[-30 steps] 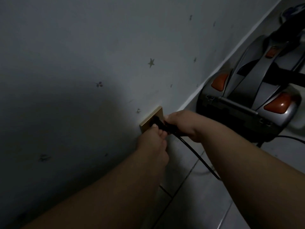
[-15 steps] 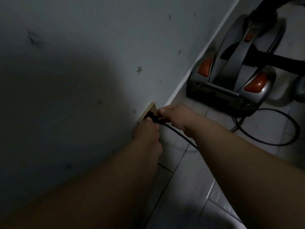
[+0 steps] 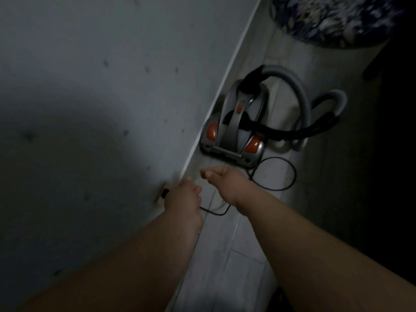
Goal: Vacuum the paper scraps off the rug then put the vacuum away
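Note:
The grey vacuum [image 3: 234, 129] with orange buttons sits on the floor against the wall, its grey hose [image 3: 304, 102] looped to the right. Its black cord [image 3: 286, 174] curls across the tiles and runs under my left hand. The black plug [image 3: 165, 193] sits in the brass wall socket [image 3: 160, 198]. My left hand [image 3: 185, 197] hovers just right of the plug with loosely curled fingers, and I cannot tell if it touches it. My right hand [image 3: 221, 180] is off the plug, held above the floor, thumb and fingers apart and holding nothing.
A grey wall [image 3: 101, 97] with small star marks fills the left, edged by a white baseboard [image 3: 225, 82]. A round dark floral rug [image 3: 333, 19] lies at the top right. Pale floor tiles [image 3: 236, 255] run between my arms. The right side is dark.
My right hand let go of the plug and drew back to the right. My left hand slid off the plug. The view pulled back and tilted, so the whole vacuum and the rug now show.

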`<state>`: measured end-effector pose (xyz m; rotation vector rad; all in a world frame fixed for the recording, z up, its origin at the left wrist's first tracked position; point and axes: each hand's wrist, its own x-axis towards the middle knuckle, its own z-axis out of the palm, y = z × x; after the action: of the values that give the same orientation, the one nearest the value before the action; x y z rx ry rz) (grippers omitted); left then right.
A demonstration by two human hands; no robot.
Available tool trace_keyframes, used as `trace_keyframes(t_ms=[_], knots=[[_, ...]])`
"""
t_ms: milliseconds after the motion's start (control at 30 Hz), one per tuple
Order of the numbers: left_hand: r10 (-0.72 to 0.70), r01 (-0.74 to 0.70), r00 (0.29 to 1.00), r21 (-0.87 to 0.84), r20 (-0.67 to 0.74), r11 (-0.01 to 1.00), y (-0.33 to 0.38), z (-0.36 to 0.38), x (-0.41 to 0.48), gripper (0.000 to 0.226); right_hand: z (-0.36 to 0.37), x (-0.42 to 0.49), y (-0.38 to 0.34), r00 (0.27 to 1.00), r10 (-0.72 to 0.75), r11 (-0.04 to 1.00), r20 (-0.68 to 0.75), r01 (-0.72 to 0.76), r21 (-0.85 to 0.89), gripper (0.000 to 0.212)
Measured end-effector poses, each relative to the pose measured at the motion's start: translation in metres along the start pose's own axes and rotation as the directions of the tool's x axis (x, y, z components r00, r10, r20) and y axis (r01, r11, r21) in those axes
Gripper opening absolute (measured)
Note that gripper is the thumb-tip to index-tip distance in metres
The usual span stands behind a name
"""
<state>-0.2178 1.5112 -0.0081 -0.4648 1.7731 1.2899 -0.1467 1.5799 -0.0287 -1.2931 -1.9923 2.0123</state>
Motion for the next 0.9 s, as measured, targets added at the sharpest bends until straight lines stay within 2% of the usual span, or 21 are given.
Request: trace_keyframes(t_ms=[33, 133, 300, 500, 600, 667, 767, 900], knots=[[0.028, -0.03, 0.999, 0.042, 0.025, 0.999, 0.004, 0.012, -0.01, 0.037, -0.021, -0.009, -0.008, 1.0, -0.005, 1.0, -0.011, 0.005, -0.009, 0.035], [0.002, -0.005, 0.993, 0.018, 0.12, 1.0, 0.02, 0.051, -0.041, 0.028, -0.081, -0.024, -0.031, 0.998, -0.035, 0.998, -0.049, 0.032, -0.057, 0.035], [0.097, -0.1, 0.986, 0.018, 0.134, 0.995, 0.047, 0.117, -0.066, 0.032, -0.17, -0.021, -0.071, 0.994, -0.068, 0.985, -0.085, 0.053, -0.164, 0.034], [0.178, -0.184, 0.974, 0.027, 0.14, 0.983, 0.08, 0.163, -0.032, 0.023, -0.229, 0.037, -0.11, 0.989, -0.117, 0.947, -0.095, 0.082, -0.312, 0.035], [0.231, -0.246, 0.964, 0.118, 0.131, 0.962, 0.098, 0.179, 0.003, 0.027, -0.251, 0.081, -0.124, 0.983, -0.16, 0.896, -0.086, 0.108, -0.432, 0.038], [0.24, -0.267, 0.962, 0.273, 0.129, 0.924, 0.108, 0.19, 0.033, 0.035, -0.266, 0.117, -0.13, 0.983, -0.175, 0.838, -0.055, 0.119, -0.532, 0.039], [0.232, -0.28, 0.959, 0.46, 0.161, 0.842, 0.124, 0.211, 0.072, 0.048, -0.286, 0.175, -0.126, 0.969, -0.247, 0.697, 0.012, 0.186, -0.692, 0.042], [0.27, -0.333, 0.943, 0.61, 0.196, 0.719, 0.136, 0.24, 0.124, 0.041, -0.295, 0.253, -0.104, 0.968, -0.218, 0.464, 0.126, 0.216, -0.859, 0.05]])
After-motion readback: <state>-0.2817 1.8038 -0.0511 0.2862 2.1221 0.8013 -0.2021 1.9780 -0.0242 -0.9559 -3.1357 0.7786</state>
